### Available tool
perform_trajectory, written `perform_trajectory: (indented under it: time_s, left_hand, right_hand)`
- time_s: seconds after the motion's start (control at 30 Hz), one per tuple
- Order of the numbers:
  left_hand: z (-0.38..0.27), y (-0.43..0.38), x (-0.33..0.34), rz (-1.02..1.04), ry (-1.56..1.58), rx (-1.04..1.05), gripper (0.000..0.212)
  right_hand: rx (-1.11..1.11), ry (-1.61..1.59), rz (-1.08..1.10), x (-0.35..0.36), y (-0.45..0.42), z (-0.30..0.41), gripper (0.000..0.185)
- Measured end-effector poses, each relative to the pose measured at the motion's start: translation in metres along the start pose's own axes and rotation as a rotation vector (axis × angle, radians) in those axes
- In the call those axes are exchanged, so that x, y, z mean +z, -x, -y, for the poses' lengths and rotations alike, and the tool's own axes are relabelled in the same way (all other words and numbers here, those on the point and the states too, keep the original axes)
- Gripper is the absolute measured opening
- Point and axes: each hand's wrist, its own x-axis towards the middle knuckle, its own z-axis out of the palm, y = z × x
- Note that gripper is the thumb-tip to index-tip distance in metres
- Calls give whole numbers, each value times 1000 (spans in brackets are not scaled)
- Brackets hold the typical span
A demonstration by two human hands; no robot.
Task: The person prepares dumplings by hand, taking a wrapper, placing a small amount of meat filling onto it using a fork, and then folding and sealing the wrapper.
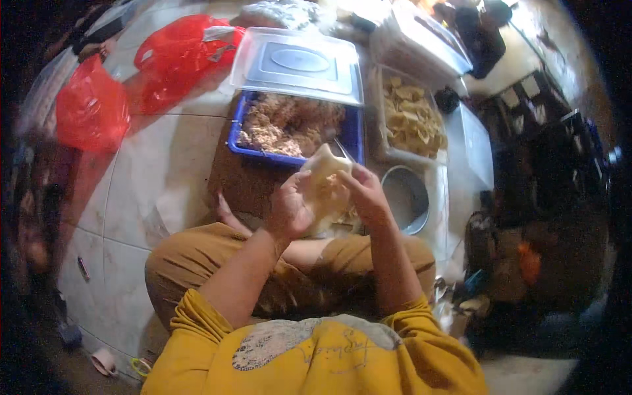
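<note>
My left hand (pixel 292 205) holds a pale, thin sheet of dough wrapper (pixel 316 185) from its left side, in front of the blue tub. My right hand (pixel 366 191) is at the wrapper's right edge, its fingertips close to a small lump of filling on the sheet. A thin metal utensil (pixel 343 149) sticks out from the right fingers towards the tub; its other end is hidden. Minced filling (pixel 281 123) lies in the blue plastic tub (pixel 266 159), partly covered by a translucent lid (pixel 301 61).
Folded wrapper pieces (pixel 412 116) fill a clear container (pixel 385 89) at the right. Nearer stands a round metal pot (pixel 406 197). Red plastic bags (pixel 91 106) rest on the tiled floor (pixel 143 182) at left. A large white box (pixel 419 39) stands at the back right.
</note>
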Motion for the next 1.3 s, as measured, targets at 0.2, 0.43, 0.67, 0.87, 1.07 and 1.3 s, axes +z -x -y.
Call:
perform_trajectory:
  time_s: [0.2,0.43,0.67,0.87,1.07,1.3]
  left_hand:
    - [7,-9,-21,-219,-603,89,30]
    - [4,-8,-12,-126,-318,113,37]
    - [-6,-7,-19,-267,-510,143,35]
    - [-2,-7,-1,-200,-361,45,32]
    - [-7,-4,-12,62,-263,-21,41]
    - [-5,-2,-4,-65,-410,25,49]
  right_hand:
    - [-389,389,-227,-11,-11,-14,22]
    - [-848,970,-317,28,9,2,22]
    - [-608,492,-379,7,-4,5,12]
    - [-273,84,-177,-9,-8,-8,25]
    - [-805,734,-222,28,7,3,19]
    - [-818,821,-153,46,14,-4,26]
